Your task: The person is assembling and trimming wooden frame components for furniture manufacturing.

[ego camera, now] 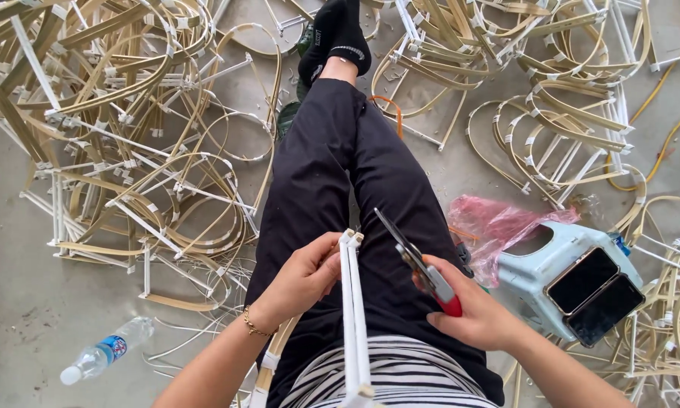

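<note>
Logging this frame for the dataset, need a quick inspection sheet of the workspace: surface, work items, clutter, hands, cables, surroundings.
Surface: bare grey concrete floor, dusty, the person sits on it with legs stretched out.
Work items: white slat bundle upright over the lap; red-handled cutters, blades pointing at its top end.
Clutter: piles of bent cane-and-white-strip frames left and right; plastic water bottle lying flat; pink plastic bag.
Hands: left hand grips the bundle near its top; right hand holds the cutters.
Cables: nothing seen.
Surroundings: pale blue stool carrying two phones, screens dark.
</note>
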